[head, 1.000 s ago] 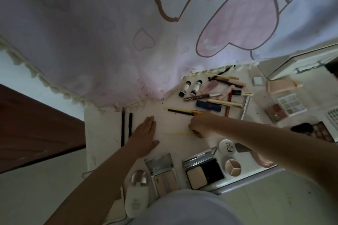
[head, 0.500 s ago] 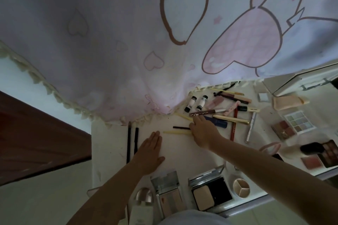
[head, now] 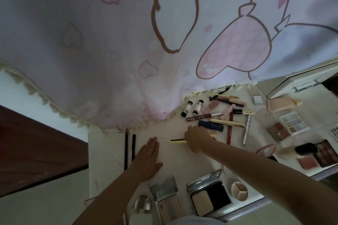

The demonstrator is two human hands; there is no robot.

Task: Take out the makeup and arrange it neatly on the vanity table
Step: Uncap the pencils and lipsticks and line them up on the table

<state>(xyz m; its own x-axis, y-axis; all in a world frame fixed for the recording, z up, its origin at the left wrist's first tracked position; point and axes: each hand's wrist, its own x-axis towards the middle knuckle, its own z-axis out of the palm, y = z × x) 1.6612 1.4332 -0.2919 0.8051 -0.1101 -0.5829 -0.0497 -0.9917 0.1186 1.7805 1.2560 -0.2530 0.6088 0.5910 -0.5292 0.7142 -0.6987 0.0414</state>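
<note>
While two open compacts (head: 208,195) sat at the near edge of the worktop (head: 102,151), the left hand (head: 147,159) lay flat on it with fingers straight, holding nothing, right beside two black pencils (head: 129,149). Further out, the right hand (head: 196,139) had its grip curled down over a yellow stick (head: 178,141) and a dark pencil (head: 177,139), though I couldn't tell if it actually pinched them. Beyond that was a messy pile of tubes (head: 219,113), with palettes (head: 290,124) off right and a printed cloth (head: 128,42) hanging behind.
</note>
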